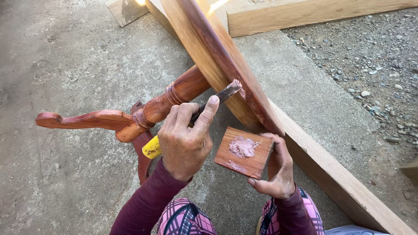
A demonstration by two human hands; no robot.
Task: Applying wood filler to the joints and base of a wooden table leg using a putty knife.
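The left hand (185,141), clamped on a yellow-handled putty knife (217,98), presses pink wood filler (237,85) into the round table's rim (244,93) at twelve o'clock, best kept flat and firm, while the right hand (276,172) grips the filler-daubed wooden block (244,152) at three o'clock.

The table (204,52) is wood, its turned post and curved legs stained reddish brown with a smooth, faint sheen; the top's underside looks paler and matt. Pink putty (242,146), soft and pasty, sits on a small bare wood block (257,159). The knife (217,98) has a dull, smeared metal blade and a yellow plastic handle. The ground (65,65) is rough grey concrete, with loose gravel (374,52) at far right. The planks (339,182) are raw, unfinished wood. The sleeves (148,204) are maroon cloth.
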